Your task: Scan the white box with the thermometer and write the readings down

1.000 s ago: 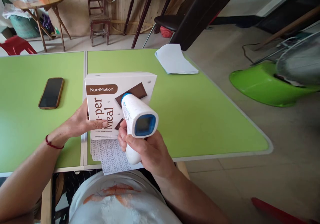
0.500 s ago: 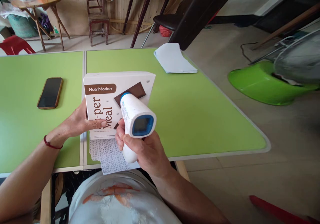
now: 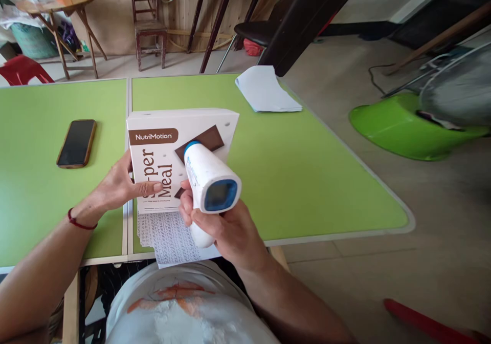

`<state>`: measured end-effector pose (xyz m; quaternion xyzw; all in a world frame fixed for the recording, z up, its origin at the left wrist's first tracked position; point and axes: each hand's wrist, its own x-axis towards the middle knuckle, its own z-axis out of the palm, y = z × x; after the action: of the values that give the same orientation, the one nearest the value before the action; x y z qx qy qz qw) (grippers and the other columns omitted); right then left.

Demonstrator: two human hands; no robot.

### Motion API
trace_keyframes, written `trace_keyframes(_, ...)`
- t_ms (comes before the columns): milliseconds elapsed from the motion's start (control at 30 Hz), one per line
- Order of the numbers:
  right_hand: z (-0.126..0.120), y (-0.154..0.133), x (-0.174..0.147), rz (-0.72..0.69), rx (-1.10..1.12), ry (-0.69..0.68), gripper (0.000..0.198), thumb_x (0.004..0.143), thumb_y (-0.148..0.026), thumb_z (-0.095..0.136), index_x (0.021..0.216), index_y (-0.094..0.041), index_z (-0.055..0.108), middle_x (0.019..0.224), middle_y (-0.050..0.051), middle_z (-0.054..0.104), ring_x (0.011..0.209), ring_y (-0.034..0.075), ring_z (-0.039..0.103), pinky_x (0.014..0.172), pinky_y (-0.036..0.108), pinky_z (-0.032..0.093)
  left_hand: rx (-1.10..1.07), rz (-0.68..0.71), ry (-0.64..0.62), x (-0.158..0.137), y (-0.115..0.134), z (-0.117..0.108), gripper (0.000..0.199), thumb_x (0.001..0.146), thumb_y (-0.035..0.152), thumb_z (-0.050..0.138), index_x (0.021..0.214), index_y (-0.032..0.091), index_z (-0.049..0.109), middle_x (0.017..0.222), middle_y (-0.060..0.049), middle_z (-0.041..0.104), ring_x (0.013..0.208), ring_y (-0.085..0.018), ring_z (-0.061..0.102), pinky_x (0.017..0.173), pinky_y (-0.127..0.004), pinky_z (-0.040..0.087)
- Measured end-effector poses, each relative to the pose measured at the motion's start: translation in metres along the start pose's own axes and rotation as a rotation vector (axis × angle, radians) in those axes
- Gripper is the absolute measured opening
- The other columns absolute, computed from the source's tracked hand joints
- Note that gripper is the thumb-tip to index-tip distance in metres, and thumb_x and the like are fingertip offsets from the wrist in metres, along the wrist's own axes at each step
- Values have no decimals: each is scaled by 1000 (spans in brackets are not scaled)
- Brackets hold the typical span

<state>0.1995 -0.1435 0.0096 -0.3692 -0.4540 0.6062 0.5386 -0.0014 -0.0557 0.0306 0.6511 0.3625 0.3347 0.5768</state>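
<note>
My left hand point(image 3: 121, 183) grips the left side of a white cardboard box point(image 3: 157, 154) printed "NutriMotion" and "Meal", its thumb lying across the front. In front of the box, my right hand point(image 3: 226, 229) is wrapped round the handle of a white and blue infrared thermometer point(image 3: 209, 177). The thermometer's nose points away from me at the box's brown pictures, and its blue-framed screen faces me, looking dark. Whether the nose touches the box I cannot tell. Handwritten sheets of paper point(image 3: 174, 239) stick out below the box at the table's near edge.
On the green table point(image 3: 307, 180) a smartphone point(image 3: 76, 143) lies to the left and a stack of white paper point(image 3: 264, 90) at the far edge. Beyond are a small wooden chair point(image 3: 149, 31), a round wooden table point(image 3: 57, 3) and a lime-green plastic object point(image 3: 402, 129) on the floor.
The thermometer's rear end and my right hand have shifted very slightly right and down. My left hand and the box have hardly moved.
</note>
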Motion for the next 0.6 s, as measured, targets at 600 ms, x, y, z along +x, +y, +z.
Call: trace_keyframes(600, -137, -6, 92, -111, -1247, -17, 48, 74, -26, 76, 122, -22, 69, 118, 11, 73, 105, 32, 69, 91, 49, 55, 300, 277, 444, 15, -25, -24, 62, 76, 45, 87, 124, 20, 56, 123, -10, 62, 117, -29, 60, 99, -41, 50)
